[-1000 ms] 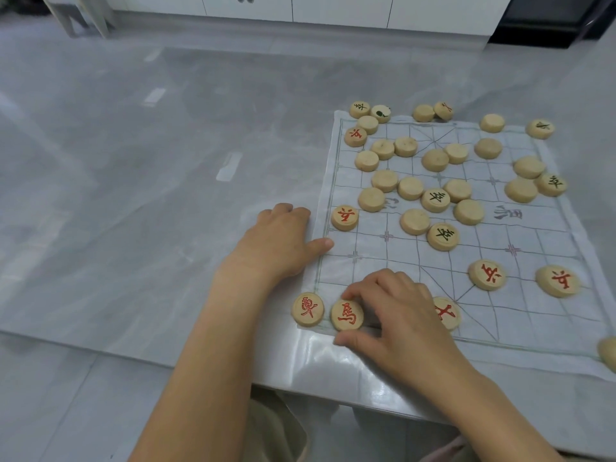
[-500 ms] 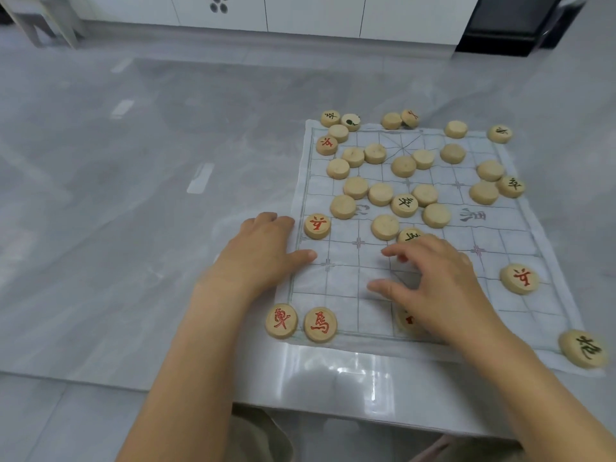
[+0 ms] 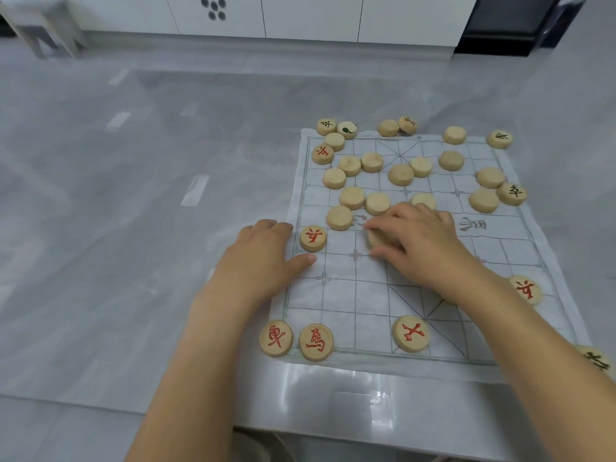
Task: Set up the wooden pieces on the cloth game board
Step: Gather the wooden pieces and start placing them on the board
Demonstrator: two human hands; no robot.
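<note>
A white cloth game board (image 3: 373,291) with a printed grid lies on the grey table. Round wooden pieces are scattered over its far half, most of them face down. Along the near edge stand three red-marked pieces: a chariot (image 3: 276,338), a horse (image 3: 316,341) and an advisor (image 3: 410,333). A red soldier (image 3: 312,239) sits at the left edge, another red soldier (image 3: 526,289) at the right. My left hand (image 3: 263,258) rests flat on the board's left edge. My right hand (image 3: 416,241) pinches a blank-faced wooden piece (image 3: 378,236) near the board's middle.
The grey marble-look table (image 3: 133,228) stretches left and beyond the cloth. A black-marked piece (image 3: 598,360) lies off the cloth at the right edge. White cabinets (image 3: 300,15) and a stool leg (image 3: 40,38) stand at the back.
My right hand left the horse piece on the near row, moved up the board to its middle and took hold of a face-down piece. My left hand stayed in place.
</note>
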